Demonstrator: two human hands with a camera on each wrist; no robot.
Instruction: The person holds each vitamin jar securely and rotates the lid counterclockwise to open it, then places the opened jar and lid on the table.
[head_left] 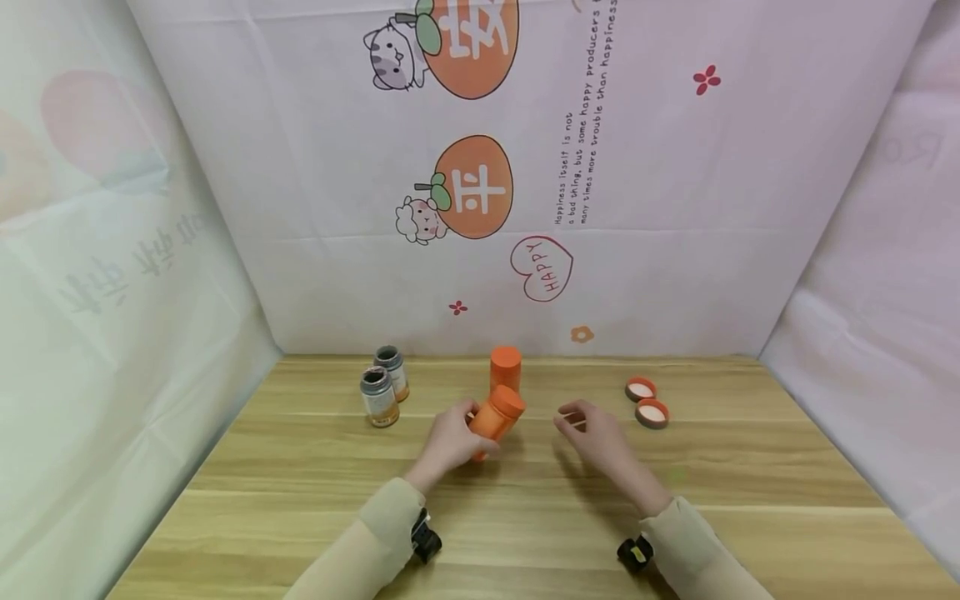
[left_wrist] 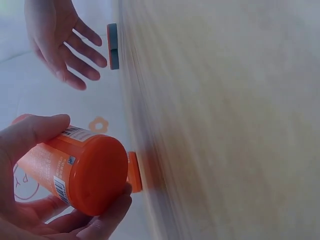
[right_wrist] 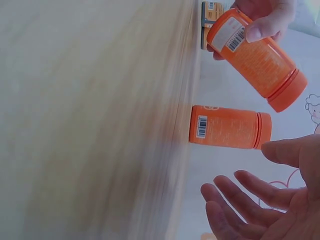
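Note:
My left hand [head_left: 452, 442] grips an orange bottle [head_left: 495, 419] with its orange lid on, tilted to the right and held off the table. Thumb and fingers wrap its body in the left wrist view, where the base of the bottle [left_wrist: 100, 172] faces the camera. Behind it a second orange bottle [head_left: 506, 367], also lidded, stands upright on the table; its barcode label shows on this bottle [right_wrist: 227, 127] in the right wrist view. To the right, my right hand [head_left: 596, 437] hovers above the table with fingers spread and slightly bent, holding nothing.
Two grey-topped jars [head_left: 380, 398] without lids stand at the back left of the wooden table [head_left: 525, 533]. Two orange-rimmed lids [head_left: 652, 413] lie with their white insides up at the back right. White printed cloth [head_left: 637, 275] hangs behind and on both sides.

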